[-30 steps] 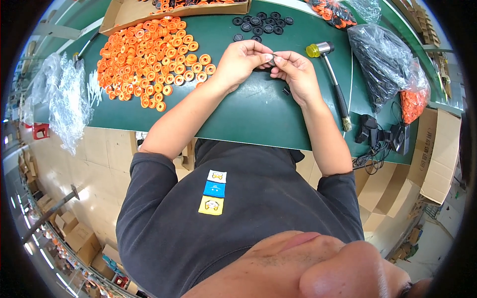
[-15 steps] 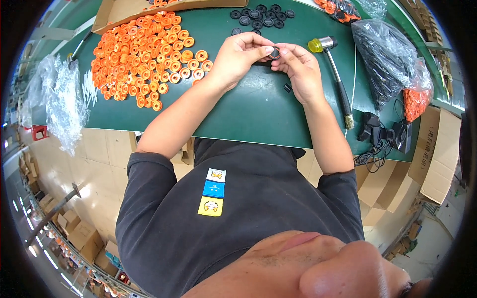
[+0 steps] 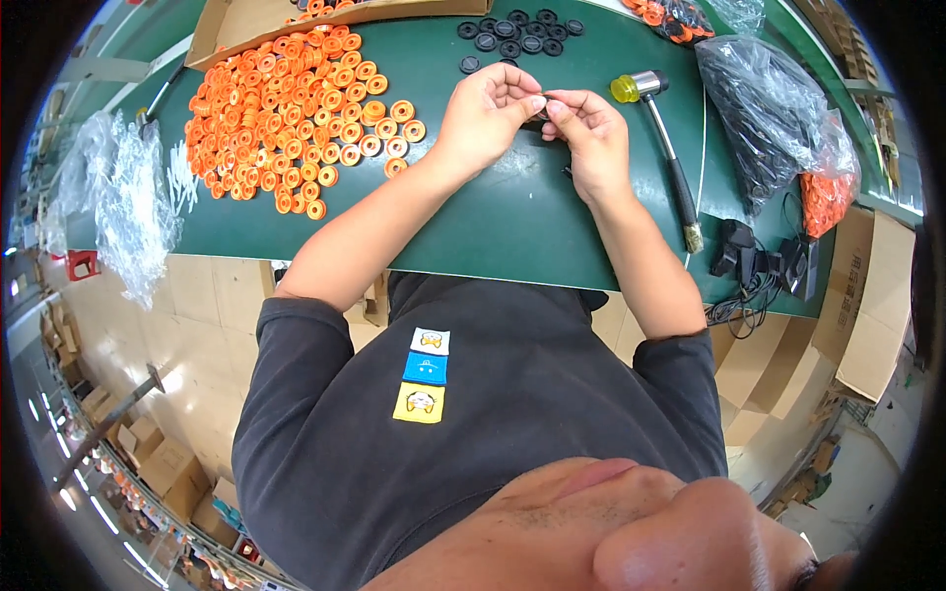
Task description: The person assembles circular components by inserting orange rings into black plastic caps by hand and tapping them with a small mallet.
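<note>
Over the green table, my left hand [image 3: 483,120] and my right hand [image 3: 595,146] meet, thumbs and fingertips closed on a small black round part [image 3: 540,113]. The fingers cover most of it, so its full shape is hidden. Beyond my hands lies a group of black round caps [image 3: 532,44] on the tabletop. Left of my left forearm spreads a large pile of orange wheel-like rings [image 3: 286,118]. A mallet [image 3: 670,148] with a yellow head end and dark handle rests to the right of my right hand.
An open cardboard box [image 3: 335,20] stands behind the orange pile. Clear plastic wrap [image 3: 133,207] hangs over the left table edge. At right are a bag of black parts [image 3: 754,113], a bag of orange parts [image 3: 828,192], black cables [image 3: 744,300] and a cardboard carton [image 3: 872,295].
The black part has turned between my fingertips; its round face showed before and is now mostly covered. My right hand has shifted slightly, partly hiding a small black piece on the table.
</note>
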The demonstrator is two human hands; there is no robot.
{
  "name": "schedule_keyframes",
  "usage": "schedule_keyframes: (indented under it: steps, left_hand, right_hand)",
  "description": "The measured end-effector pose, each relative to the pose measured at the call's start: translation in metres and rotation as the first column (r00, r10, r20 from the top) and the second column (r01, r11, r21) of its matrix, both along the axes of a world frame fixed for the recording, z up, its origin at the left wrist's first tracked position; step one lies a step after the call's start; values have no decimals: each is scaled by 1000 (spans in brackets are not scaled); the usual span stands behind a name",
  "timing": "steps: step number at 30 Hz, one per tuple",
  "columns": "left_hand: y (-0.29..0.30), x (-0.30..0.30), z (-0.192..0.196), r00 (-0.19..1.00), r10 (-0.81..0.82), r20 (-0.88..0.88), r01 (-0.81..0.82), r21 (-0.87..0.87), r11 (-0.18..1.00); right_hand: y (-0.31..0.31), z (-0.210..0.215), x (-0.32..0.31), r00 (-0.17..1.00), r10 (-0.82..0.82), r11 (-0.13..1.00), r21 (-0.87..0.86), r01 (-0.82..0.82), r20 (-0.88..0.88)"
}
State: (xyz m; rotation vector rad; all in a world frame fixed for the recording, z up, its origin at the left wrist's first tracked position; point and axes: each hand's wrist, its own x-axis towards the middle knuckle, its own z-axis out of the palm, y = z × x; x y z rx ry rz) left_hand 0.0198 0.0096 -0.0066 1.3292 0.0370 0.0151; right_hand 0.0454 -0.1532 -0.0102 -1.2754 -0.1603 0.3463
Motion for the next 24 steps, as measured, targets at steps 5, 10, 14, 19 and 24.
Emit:
schedule_keyframes:
  steps: [5,10,14,19,24]
  left_hand:
    - [13,5,6,979,-170,-111,187,168,968]
    - [13,-12,6,953,-276,128,80,768,635]
    - [15,0,-7,902,-268,339,-119,791,600]
    - [24,13,-5,989,-143,-23,140,424,895]
    - [28,16,-7,991,-123,-49,132,286,949]
  right_hand:
    - [-27,14,15,986,128,933,-351,-82,110]
    - [-95,34,12,646,240,374,-684,627,724]
    - [-138,26,3,849,310,0,-893,449,427]
    - [-137,38,-7,986,103,663,-730,-166,-131]
    - [-116,52,-44,956,139,840,-482,-251,-257]
